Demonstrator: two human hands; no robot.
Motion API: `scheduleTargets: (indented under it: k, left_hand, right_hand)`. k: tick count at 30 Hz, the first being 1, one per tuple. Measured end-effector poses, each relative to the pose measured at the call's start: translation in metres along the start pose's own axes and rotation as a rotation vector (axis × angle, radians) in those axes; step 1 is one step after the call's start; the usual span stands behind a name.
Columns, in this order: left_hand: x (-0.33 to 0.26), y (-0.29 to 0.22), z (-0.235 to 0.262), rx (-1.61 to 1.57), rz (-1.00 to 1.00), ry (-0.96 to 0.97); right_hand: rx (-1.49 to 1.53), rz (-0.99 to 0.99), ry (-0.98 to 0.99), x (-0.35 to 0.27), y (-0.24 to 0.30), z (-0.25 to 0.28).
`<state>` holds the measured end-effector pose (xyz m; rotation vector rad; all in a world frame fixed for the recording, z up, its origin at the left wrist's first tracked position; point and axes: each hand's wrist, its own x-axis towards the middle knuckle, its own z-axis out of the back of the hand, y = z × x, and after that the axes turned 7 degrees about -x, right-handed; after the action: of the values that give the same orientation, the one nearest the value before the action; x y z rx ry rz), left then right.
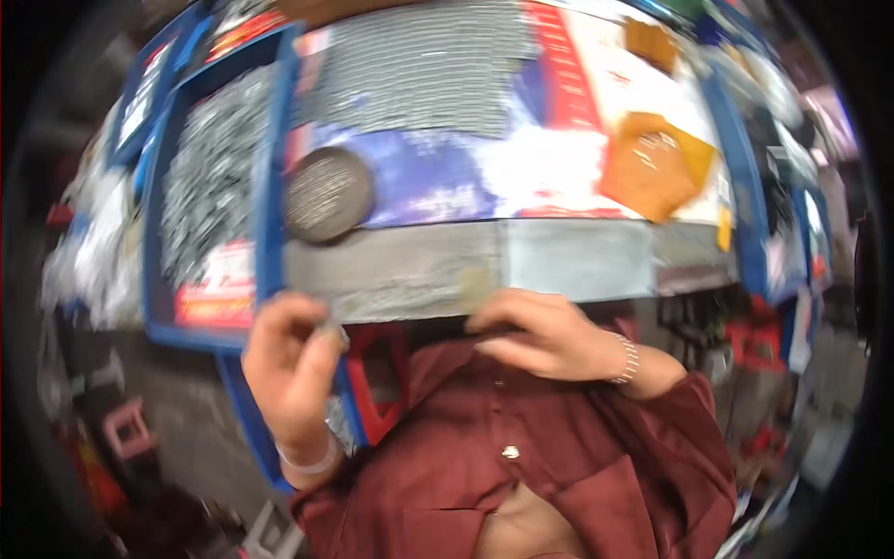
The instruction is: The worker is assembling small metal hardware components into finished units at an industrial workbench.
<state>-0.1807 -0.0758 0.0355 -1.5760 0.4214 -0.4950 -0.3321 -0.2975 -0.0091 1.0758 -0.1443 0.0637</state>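
Note:
My left hand (293, 363) hovers at the table's front left, beside the blue tray (277, 186). Its fingers are curled toward the thumb, and a small greyish thing at the fingertips is too blurred to name. My right hand (554, 335) is at the front edge of the table, with thumb and fingers apart and nothing visible between them. Many small grey metal pieces (219, 168) fill the tray. A round dark dish (329, 194) of tiny shiny bits stands right of it. Neat rows of grey metal parts (424, 70) cover the back of the table.
Orange-brown sheets or packets (656, 168) lie at the right, near a yellow-handled tool (724, 228). A grey-blue flat mat (579, 258) lies along the front edge. More blue trays (740, 168) flank the table. Below it stand a red stool (377, 382) and another blue bin (251, 410).

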Motion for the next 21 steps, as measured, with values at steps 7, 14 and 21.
scheduleTargets:
  k: [7,14,21]
  left_hand:
    - [-0.024,0.056,-0.120,-0.534,0.160,0.169]
    - [-0.021,0.054,-0.148,-0.306,0.249,0.381]
    - [-0.028,0.061,-0.148,-0.421,0.430,0.310]
  right_hand:
    - [0.327,-0.189,-0.210,-0.030,-0.004,0.012]
    - [-0.039,-0.080,-0.311,-0.062,-0.028,0.076]
    - [-0.684,-0.179,-0.390,-0.065,-0.119,0.209]
